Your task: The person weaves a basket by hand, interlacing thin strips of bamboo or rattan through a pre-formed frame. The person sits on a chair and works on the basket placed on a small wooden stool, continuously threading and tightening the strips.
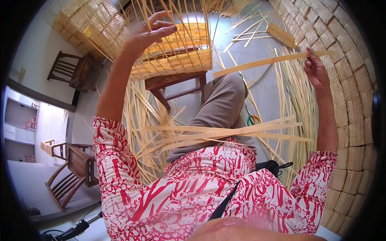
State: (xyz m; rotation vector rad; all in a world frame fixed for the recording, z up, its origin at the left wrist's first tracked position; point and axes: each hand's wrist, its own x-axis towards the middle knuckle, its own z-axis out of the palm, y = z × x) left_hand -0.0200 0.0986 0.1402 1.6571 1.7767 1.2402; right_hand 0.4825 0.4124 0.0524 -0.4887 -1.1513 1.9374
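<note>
My right hand (317, 72), raised at the right, pinches a long flat bamboo strip (261, 64) between thumb and fingers near its far-right end. The strip reaches leftward, its other end close to the basket. At the upper left, my left hand (150, 34) is among the upright stakes of a half-woven basket (189, 60). Its fingers and thumb are apart, and a thin stake runs across the hand. The basket has yellow woven bands and long loose stakes standing up from it. Under it is a dark wooden stool (177, 82).
Several loose strips (233, 132) lie across my lap. Bundles of strips (301, 104) cover the floor at right, with more strips (140, 116) at left. Scissors (253, 119) with green and orange handles lie by my leg. Wooden chairs (80, 164) stand left; a woven wall (350, 120) curves at right.
</note>
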